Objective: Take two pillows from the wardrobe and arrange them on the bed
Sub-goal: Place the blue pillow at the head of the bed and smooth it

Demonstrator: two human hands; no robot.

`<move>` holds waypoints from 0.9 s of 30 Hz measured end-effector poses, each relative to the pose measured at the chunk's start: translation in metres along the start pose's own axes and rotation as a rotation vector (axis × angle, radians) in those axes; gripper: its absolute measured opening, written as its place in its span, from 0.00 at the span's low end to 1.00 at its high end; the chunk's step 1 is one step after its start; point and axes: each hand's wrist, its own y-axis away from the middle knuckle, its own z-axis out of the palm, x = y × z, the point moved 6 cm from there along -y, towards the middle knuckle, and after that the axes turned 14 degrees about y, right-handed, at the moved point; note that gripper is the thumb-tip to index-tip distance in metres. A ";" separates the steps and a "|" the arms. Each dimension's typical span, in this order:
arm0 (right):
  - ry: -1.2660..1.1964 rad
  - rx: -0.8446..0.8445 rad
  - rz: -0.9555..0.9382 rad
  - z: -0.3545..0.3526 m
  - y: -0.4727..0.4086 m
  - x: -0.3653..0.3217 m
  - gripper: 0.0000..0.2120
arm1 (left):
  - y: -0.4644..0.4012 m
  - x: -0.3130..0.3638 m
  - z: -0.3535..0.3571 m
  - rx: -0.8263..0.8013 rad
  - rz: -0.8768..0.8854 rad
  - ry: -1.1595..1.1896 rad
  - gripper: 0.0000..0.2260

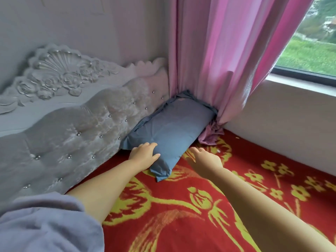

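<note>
Closest to me I see a lilac sleeve (pixel 45 224) bunched at the lower left, with the left forearm bare beyond it, and the right forearm coming in bare from the lower right; both reach forward over the bed (pixel 181 206), which is covered in a red blanket with a yellow flower pattern. My left hand (pixel 144 154) lies palm down on the near end of the blue pillow (pixel 172 130), fingers loosely spread and curved over the fabric, thumb along the near edge; it presses on the pillow rather than closing round it. My right hand (pixel 204 159) is flat and open, fingers stretched toward the pillow's near long side, holding nothing; I cannot tell whether its fingertips touch the pillow or only the blanket just beside it. The pillow is a plain slate-blue rectangle with a flanged, slightly crumpled border, its near corner creased into a point. It lies on the bed along the tufted grey headboard (pixel 72 128), its far end tucked into the corner. There the pink curtain (pixel 227 60) hangs down, its hem pooled on the blanket beside the pillow. The window (pixel 312 42) shows greenery at upper right.
</note>
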 end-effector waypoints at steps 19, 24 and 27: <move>0.023 0.006 -0.370 0.018 0.089 -0.018 0.21 | 0.166 0.032 0.030 0.167 -0.252 0.022 0.23; -0.001 0.026 -0.490 0.013 0.096 -0.099 0.20 | 0.220 -0.011 0.013 0.231 -0.333 0.027 0.22; 0.008 0.021 -0.536 0.009 0.114 -0.153 0.22 | 0.262 -0.051 0.005 0.272 -0.393 0.032 0.21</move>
